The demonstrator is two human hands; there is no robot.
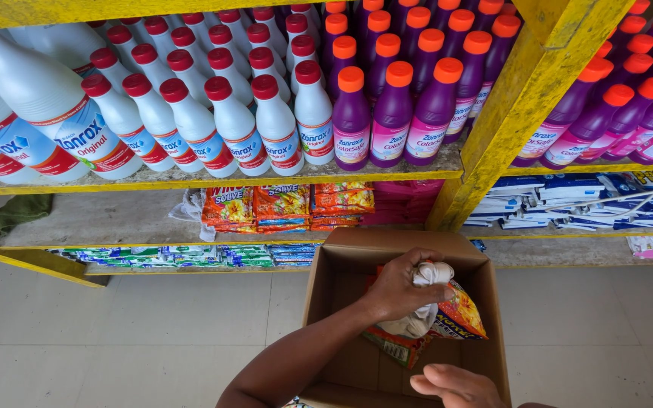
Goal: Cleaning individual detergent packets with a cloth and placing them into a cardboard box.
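Note:
My left hand [400,291] reaches over an open cardboard box [326,302] on the floor. It is closed around the knotted top of a clear plastic bag of orange and yellow sachets [459,316], held just above the box's inside. More orange and green packets [396,347] lie on the box bottom beneath it. My right hand [453,385] sits at the box's near edge, at the bottom of the view, with fingers loosely curled and nothing seen in it.
Yellow wooden shelves [527,91] stand right behind the box. White red-capped bottles [236,125] and purple orange-capped bottles [393,113] fill the upper shelf. Orange sachet packs [285,204] and blue-white packets [538,204] lie lower. Pale floor tiles [130,340] spread left.

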